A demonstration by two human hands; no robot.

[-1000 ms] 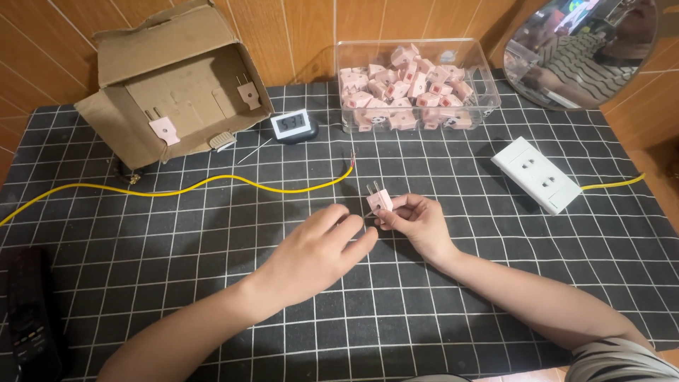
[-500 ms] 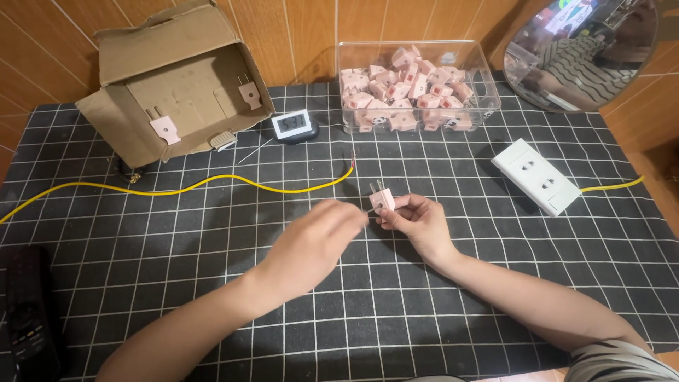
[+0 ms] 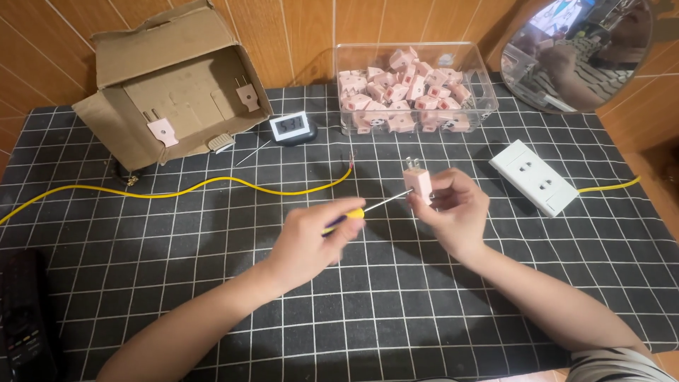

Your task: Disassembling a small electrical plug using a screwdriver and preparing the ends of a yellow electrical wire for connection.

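Note:
My right hand (image 3: pixel 456 211) holds a small pink plug (image 3: pixel 418 181) upright, its two metal prongs pointing up. My left hand (image 3: pixel 311 239) grips a yellow-handled screwdriver (image 3: pixel 370 207); its thin metal shaft reaches right and the tip touches the plug's left side. Both hands hover over the middle of the black grid-patterned mat (image 3: pixel 212 247).
A yellow wire (image 3: pixel 184 189) snakes across the mat from the left. Behind stand an open cardboard box (image 3: pixel 170 85), a small digital timer (image 3: pixel 291 127) and a clear bin of pink plugs (image 3: pixel 407 88). A white socket strip (image 3: pixel 534 176) lies right, a round mirror (image 3: pixel 576 53) behind it.
My left hand has drawn back to the left, exposing the screwdriver shaft. My right hand has lifted the plug slightly and turned its prongs upward.

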